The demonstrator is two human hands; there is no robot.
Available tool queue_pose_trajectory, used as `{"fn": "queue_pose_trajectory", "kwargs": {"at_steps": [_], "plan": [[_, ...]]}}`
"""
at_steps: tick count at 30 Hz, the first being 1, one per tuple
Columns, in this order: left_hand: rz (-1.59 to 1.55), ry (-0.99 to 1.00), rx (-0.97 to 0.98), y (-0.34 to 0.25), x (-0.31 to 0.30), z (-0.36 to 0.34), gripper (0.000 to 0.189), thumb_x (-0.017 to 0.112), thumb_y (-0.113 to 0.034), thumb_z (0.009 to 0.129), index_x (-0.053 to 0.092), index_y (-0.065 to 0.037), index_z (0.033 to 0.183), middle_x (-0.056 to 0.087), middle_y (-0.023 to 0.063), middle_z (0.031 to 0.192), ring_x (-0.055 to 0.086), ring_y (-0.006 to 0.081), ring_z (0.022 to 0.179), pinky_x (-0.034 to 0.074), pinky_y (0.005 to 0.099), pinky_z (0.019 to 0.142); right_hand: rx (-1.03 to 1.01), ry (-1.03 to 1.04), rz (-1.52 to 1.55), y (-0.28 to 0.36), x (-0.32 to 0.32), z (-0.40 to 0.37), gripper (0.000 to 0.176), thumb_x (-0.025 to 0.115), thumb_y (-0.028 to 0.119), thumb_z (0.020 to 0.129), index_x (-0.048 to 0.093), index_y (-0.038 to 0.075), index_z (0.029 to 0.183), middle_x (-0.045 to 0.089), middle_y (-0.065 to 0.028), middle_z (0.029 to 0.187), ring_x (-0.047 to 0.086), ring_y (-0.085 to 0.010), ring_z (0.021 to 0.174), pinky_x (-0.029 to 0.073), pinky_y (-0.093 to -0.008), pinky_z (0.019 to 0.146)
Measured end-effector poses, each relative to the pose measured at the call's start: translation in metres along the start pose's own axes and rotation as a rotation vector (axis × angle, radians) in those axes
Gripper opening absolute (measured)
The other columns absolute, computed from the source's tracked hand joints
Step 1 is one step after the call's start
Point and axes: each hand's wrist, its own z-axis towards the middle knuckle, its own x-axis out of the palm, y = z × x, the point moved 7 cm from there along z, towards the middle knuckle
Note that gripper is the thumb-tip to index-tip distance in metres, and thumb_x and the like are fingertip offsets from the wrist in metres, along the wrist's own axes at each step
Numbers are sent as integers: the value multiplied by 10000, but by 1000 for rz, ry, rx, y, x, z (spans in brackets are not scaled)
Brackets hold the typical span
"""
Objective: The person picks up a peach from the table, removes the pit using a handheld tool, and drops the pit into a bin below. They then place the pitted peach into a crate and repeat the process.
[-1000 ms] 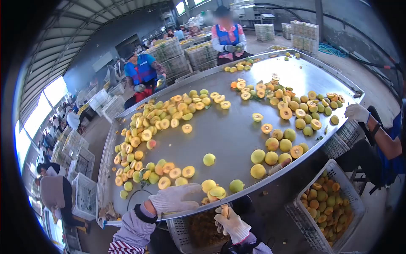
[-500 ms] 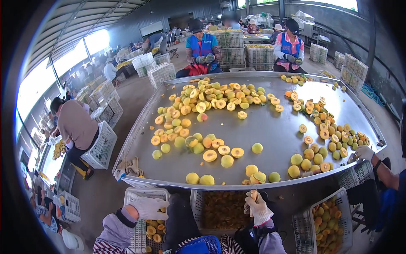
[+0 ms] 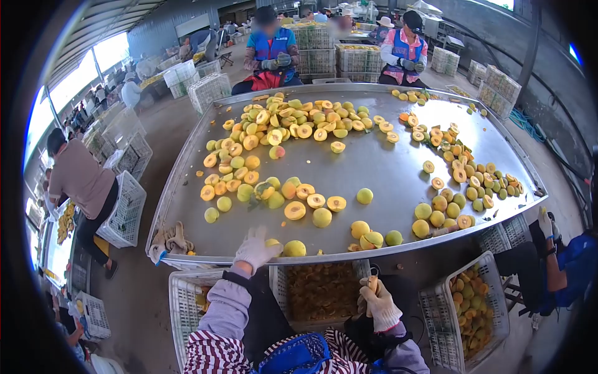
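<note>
My left hand (image 3: 255,250), in a white knit glove, reaches over the near edge of the metal table. Its fingers are stretched out, against a yellow peach (image 3: 272,244) that they partly cover. Just right of it lies another whole peach (image 3: 294,249). My right hand (image 3: 381,305), also gloved, is closed around a pitting tool (image 3: 372,283) with a wooden handle and a small metal loop pointing up. It is held above the crate (image 3: 283,290) of brown scraps below the table edge. More peaches (image 3: 372,239) lie near the edge, to the right.
Whole and halved peaches (image 3: 299,118) spread over the metal table (image 3: 374,162). A pair of gloves (image 3: 171,240) lies at its left corner. Crates stand by my legs, one full of peaches (image 3: 470,305). Two people sit across the table; another person's arm (image 3: 551,249) is at right.
My left hand has moved from the left crate up to the peach at the table edge. My right hand keeps the pitting tool in nearly the same place. The view has shifted.
</note>
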Motion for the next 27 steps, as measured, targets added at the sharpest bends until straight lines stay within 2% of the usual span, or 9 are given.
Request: {"fn": "queue_pose_trajectory", "kwargs": {"at_steps": [1,3,8,11,13,14,20,25,27], "plan": [[18,-26,-125,1,8,9,768,702,-452,840,440,-91,1465,408,198,1525,401,397,1395,395,483,1115,27,1,7,0,-2,-3,312,627,200,975,604,63,1255,607,14,753,561,-70,619,422,-218,553],[98,-20,-73,-27,15,27,822,695,-466,846,373,-108,1513,338,181,1567,331,389,1447,373,481,1139,41,-34,-12,2,-9,-7,315,637,216,966,620,53,1235,631,10,774,566,-76,614,434,-231,565],[-10,-24,385,-142,41,65,757,696,-475,842,449,-128,1468,354,171,1585,305,382,1478,326,460,1182,-75,-275,-241,29,-28,-15,291,662,241,940,654,47,1157,663,-33,737,620,-103,634,486,-276,606],[94,142,538,-209,70,84,738,683,-473,855,457,-138,1473,329,176,1600,280,376,1492,321,468,1183,-191,-416,-129,25,-48,-7,252,631,165,952,621,24,1161,601,-13,685,539,-83,545,404,-232,500],[117,176,582,-247,79,91,772,667,-507,860,437,-154,1506,285,180,1622,250,378,1507,301,483,1192,-137,-411,70,21,-52,-1,246,635,153,951,620,21,1158,609,-19,691,552,-90,546,411,-235,496],[160,185,556,-258,85,100,801,664,-532,859,416,-164,1526,257,181,1633,222,379,1517,288,500,1195,-106,-412,24,21,-53,-2,256,679,159,933,650,22,1147,642,-31,711,609,-102,603,497,-259,586],[94,188,277,-278,118,154,830,650,-613,851,414,-220,1543,187,174,1656,154,374,1536,214,537,1216,-160,-398,-139,10,-58,13,298,711,218,913,681,7,1121,678,-40,713,647,-102,624,529,-266,629],[254,467,686,-284,148,115,608,605,-550,912,569,-243,1436,290,151,1624,255,347,1504,248,488,1212,-162,-383,-74,18,-53,18,283,696,175,909,669,-6,1125,677,-49,712,639,-104,599,527,-261,608],[184,580,704,-263,151,122,574,597,-542,917,595,-240,1405,307,144,1624,273,340,1502,243,466,1219,-157,-381,-69,17,-52,21,280,692,168,901,669,-6,1120,679,-50,712,642,-107,601,528,-261,610]]}}
